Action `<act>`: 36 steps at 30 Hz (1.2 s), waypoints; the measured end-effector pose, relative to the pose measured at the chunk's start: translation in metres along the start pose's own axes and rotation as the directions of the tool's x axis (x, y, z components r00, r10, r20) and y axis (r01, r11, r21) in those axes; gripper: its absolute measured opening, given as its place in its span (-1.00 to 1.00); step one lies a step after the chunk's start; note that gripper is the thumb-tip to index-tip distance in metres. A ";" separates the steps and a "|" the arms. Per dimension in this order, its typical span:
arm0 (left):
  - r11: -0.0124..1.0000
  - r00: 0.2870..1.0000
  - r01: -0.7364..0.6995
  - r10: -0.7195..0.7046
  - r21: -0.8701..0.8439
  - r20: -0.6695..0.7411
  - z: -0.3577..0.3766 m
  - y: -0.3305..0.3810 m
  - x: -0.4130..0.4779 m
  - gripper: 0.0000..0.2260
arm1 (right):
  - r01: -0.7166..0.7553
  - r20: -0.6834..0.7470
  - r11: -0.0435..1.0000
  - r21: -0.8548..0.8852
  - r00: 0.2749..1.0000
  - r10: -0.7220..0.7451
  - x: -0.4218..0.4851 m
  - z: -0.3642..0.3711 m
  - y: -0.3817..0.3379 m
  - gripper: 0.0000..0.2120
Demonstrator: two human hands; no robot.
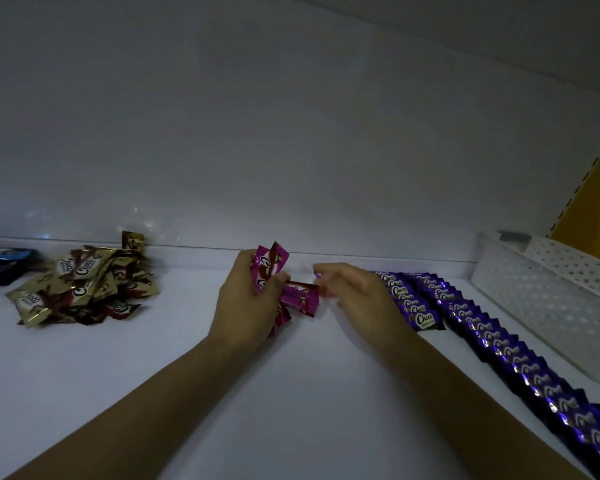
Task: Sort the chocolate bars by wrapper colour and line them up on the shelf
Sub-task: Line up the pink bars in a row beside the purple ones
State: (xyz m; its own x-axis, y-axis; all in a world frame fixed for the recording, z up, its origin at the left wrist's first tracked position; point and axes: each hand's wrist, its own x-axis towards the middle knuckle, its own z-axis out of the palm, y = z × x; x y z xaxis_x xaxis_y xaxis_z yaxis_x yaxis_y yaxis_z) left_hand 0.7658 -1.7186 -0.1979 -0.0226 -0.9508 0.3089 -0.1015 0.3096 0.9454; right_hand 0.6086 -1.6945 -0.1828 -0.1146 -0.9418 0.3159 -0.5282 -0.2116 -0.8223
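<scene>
Blue bars (0, 259) are lying at the far left of the shelf (291, 393), beside a loose gold pile (84, 285); the left hand (253, 303) is clenching a bunch of pink bars (269, 263) near the back edge; the right hand (354, 292) is pinching, with curled fingers (329, 282), the end of a single pink bar (298, 297) lying between the hands; setting it flat and square to the purple rows (499, 341) just beside would be keeping the new line tidy; the white basket (551, 289) at right is showing nothing inside from this angle.
</scene>
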 end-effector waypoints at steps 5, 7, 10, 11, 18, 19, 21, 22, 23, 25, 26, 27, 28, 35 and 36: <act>0.999 0.999 -0.034 0.035 -0.025 0.018 -0.002 0.002 -0.002 -0.87 | -0.091 0.123 0.966 0.244 0.990 0.062 -0.008 0.005 -0.014 -0.82; 0.999 0.999 -0.038 0.038 -0.031 0.015 -0.003 0.002 -0.004 -0.89 | -0.143 0.084 0.947 0.288 0.989 0.124 -0.009 0.003 -0.016 -0.88; 0.997 0.999 -0.001 0.004 -0.071 0.045 -0.002 0.003 -0.007 -0.89 | -0.216 -0.017 0.922 0.321 0.972 0.234 -0.007 -0.003 -0.014 -0.91; 0.996 0.999 0.021 -0.016 -0.092 0.052 -0.002 0.004 -0.007 -0.88 | -0.229 -0.058 0.914 0.334 0.963 0.263 -0.006 -0.006 -0.015 -0.91; 0.997 0.997 0.025 -0.019 -0.071 0.079 -0.004 0.004 -0.007 -0.84 | -0.244 -0.037 0.888 0.388 0.959 0.280 -0.009 -0.008 -0.018 -0.93; 0.997 0.996 0.022 -0.015 -0.079 0.092 -0.004 0.006 -0.007 -0.75 | -0.225 -0.035 0.883 0.412 0.964 0.262 -0.011 -0.005 -0.020 -0.93; 0.994 0.991 0.043 -0.030 -0.104 0.131 -0.005 0.009 -0.007 -0.61 | -0.159 -0.069 0.882 0.443 0.975 0.211 -0.011 -0.001 -0.022 -0.94; 0.992 0.985 0.061 -0.042 -0.110 0.168 -0.005 0.011 -0.007 -0.59 | -0.132 -0.087 0.879 0.459 0.978 0.192 -0.012 0.000 -0.023 -0.94; 0.993 0.977 0.067 -0.045 -0.099 0.207 -0.005 0.012 -0.008 -0.61 | -0.116 -0.096 0.872 0.475 0.978 0.183 -0.012 0.002 -0.024 -0.95; 1.000 0.966 0.023 -0.017 -0.020 0.259 -0.004 0.012 -0.008 -0.73 | -0.125 -0.079 0.851 0.510 0.978 0.191 -0.013 0.003 -0.026 -0.96; 1.000 0.965 0.003 -0.006 0.010 0.264 -0.004 0.012 -0.007 -0.79 | -0.139 -0.070 0.844 0.518 0.976 0.204 -0.011 0.002 -0.027 -0.97; 1.000 0.966 -0.006 0.000 0.021 0.260 -0.004 0.012 -0.007 -0.84 | -0.146 -0.090 0.849 0.508 0.971 0.221 -0.008 -0.001 -0.025 -0.96; 1.000 0.967 -0.011 0.005 0.025 0.253 -0.004 0.012 -0.007 -0.88 | -0.140 -0.145 0.872 0.470 0.962 0.233 -0.004 -0.006 -0.023 -0.93; 0.999 0.990 0.045 -0.041 -0.027 0.136 -0.005 0.011 -0.011 -0.93 | -0.061 -0.186 0.855 -0.515 0.982 -0.042 0.003 -0.034 0.012 -0.86; 0.999 0.990 0.044 -0.040 -0.029 0.136 -0.005 0.012 -0.010 -0.93 | -0.067 -0.147 0.800 -0.596 0.989 -0.027 0.006 -0.033 0.011 -0.84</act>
State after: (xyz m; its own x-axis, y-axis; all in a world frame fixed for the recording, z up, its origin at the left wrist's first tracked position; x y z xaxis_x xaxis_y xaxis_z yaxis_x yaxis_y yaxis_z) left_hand 0.7700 -1.7054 -0.1894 -0.1538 -0.9549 0.2538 -0.0737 0.2673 0.9608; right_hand 0.5744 -1.6934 -0.1743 -0.2231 -0.8870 0.4042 -0.9166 0.0497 -0.3967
